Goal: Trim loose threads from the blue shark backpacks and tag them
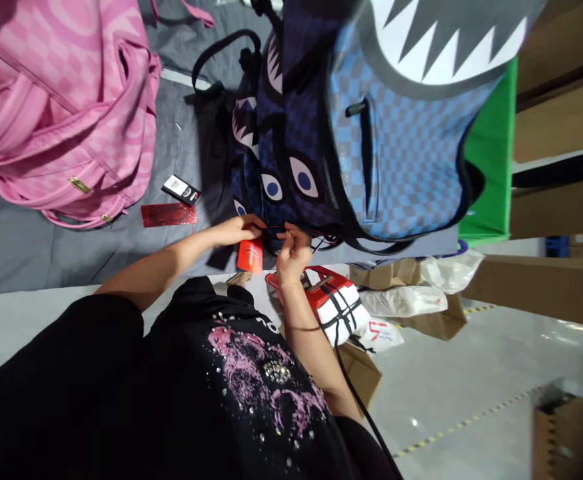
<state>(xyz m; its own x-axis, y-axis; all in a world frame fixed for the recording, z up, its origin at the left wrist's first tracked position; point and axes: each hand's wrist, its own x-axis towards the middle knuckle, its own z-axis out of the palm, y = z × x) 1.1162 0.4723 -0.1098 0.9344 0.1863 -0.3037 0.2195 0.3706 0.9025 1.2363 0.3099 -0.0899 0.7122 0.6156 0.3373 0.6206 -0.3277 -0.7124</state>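
Note:
My left hand [236, 230] and my right hand [292, 253] meet at the near edge of a dark blue checkered backpack [291, 133] with shark teeth and eyes printed on it. Both hands are closed in a pinch around a thin cord, and a small red hang tag [250, 255] dangles below my left fingers. A second, lighter blue checkered backpack [401, 133] leans on the dark one, with a big white shark mouth at its top.
A pink backpack [56, 107] lies at the left on the grey table cover [31, 247]. A red tag [168, 215] and a black label [181, 190] lie loose between the bags. A red and white bag [338, 303], plastic wraps and cardboard boxes [536, 283] stand on the floor at right.

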